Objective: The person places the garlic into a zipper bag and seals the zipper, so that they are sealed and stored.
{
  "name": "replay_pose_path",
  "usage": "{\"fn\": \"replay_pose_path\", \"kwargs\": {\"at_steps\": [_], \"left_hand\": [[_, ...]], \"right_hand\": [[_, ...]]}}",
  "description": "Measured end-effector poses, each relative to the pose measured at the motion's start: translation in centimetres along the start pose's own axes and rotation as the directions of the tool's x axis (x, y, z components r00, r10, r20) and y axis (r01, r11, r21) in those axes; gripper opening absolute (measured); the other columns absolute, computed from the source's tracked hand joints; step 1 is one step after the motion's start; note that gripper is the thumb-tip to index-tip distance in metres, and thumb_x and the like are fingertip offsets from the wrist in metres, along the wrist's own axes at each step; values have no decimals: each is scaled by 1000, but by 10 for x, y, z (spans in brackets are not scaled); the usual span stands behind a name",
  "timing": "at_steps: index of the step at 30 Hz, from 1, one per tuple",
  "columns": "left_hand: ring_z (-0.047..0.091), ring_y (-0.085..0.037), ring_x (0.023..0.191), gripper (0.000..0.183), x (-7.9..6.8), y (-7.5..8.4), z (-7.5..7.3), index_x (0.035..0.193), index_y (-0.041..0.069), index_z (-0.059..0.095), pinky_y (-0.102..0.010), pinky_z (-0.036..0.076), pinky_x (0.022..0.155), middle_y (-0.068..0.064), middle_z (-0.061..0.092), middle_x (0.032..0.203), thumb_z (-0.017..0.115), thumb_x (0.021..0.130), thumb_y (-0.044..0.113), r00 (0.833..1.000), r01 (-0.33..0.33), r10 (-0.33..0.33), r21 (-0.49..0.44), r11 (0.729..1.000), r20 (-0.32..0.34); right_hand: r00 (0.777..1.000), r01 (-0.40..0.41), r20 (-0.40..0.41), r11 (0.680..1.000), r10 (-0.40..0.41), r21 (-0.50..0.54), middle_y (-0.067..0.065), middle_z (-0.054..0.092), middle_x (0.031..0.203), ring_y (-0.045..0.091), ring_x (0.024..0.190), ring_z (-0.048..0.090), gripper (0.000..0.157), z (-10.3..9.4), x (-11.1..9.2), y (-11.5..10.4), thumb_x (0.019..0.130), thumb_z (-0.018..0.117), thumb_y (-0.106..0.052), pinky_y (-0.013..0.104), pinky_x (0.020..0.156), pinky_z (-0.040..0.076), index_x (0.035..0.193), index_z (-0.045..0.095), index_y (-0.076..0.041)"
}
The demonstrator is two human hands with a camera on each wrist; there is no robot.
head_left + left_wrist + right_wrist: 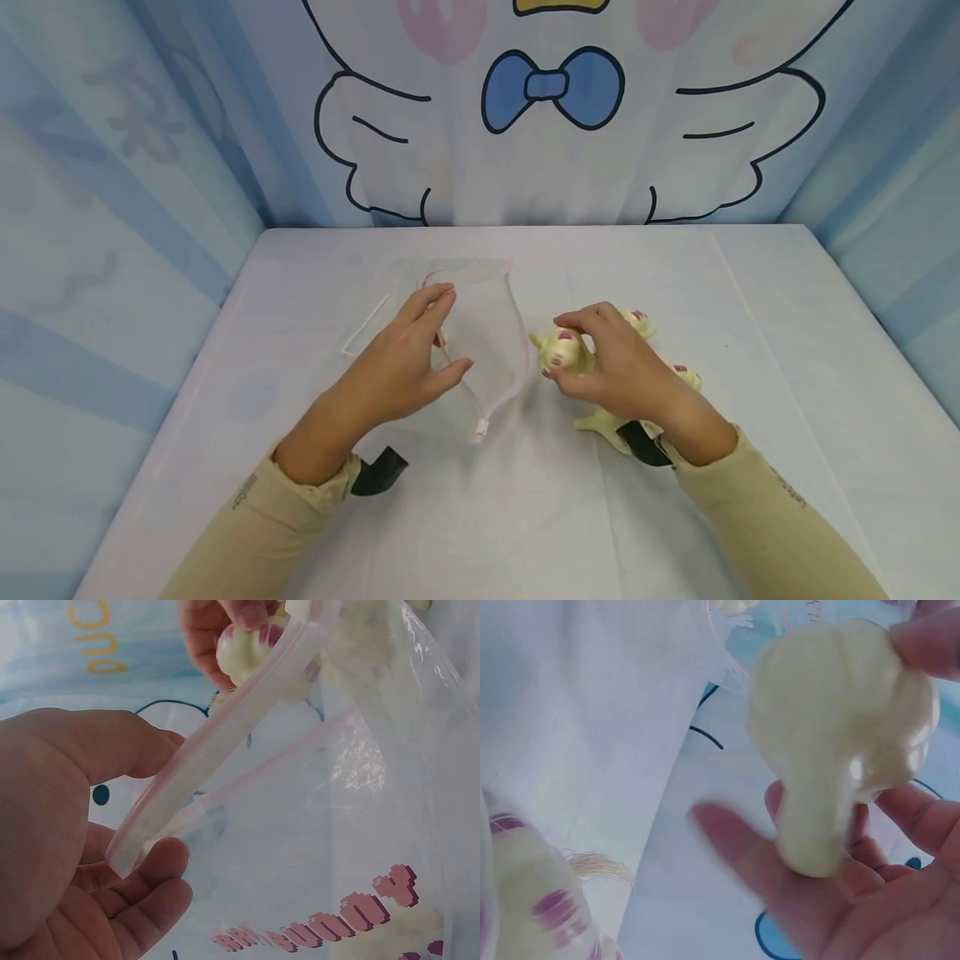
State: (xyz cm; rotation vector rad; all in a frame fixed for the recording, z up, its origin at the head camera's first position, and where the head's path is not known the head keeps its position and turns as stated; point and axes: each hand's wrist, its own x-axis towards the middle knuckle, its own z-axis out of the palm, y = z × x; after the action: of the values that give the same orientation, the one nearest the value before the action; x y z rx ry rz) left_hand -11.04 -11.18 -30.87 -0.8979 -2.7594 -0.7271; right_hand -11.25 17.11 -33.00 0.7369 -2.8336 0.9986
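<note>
My left hand (397, 358) holds the rim of a clear slider-zip bag (495, 325), thumb and fingers spread along its mouth. In the left wrist view, the pink zip strip (202, 750) runs between thumb and curled fingers, and pink lettering marks the film. A pale garlic bulb (390, 937) with purple patches shows through the plastic. My right hand (615, 367) grips another garlic bulb (566, 350), just right of the bag's mouth. Its thick stem (814, 832) points toward the palm in the right wrist view.
More garlic bulbs lie beneath and beside my right hand, one (686, 377) by the wrist and one (540, 892) with dry roots. The white-covered table (480, 533) ends at a printed curtain (555, 167), with curtains on both sides.
</note>
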Motion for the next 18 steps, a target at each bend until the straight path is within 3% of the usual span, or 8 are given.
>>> {"fn": "replay_pose_path", "kwargs": {"at_steps": [7,13,18], "left_hand": [[58,-15,79,80,0,0,0,145,-14,39,-34,52,81,-24,36,152,80,86,20,1000,7,-7,12,1000,0],[60,-18,82,81,0,0,-1,146,-14,38,-36,52,84,-24,35,153,80,86,21,1000,22,-22,9,1000,9],[62,-20,86,81,0,0,-1,146,-13,38,-36,52,85,-23,35,153,79,86,21,1000,26,-25,-1,1000,9]], "right_hand": [[996,67,-58,997,-64,43,14,56,119,28,107,55,54,3,4,1,82,79,-16,47,90,47,130,62,2],[992,121,-42,990,-119,68,10,66,120,27,111,61,50,6,8,3,78,87,-17,47,94,49,122,69,-2],[992,127,-20,991,-126,50,11,67,122,31,115,61,49,7,8,5,78,86,-14,48,96,48,123,70,-2]]}}
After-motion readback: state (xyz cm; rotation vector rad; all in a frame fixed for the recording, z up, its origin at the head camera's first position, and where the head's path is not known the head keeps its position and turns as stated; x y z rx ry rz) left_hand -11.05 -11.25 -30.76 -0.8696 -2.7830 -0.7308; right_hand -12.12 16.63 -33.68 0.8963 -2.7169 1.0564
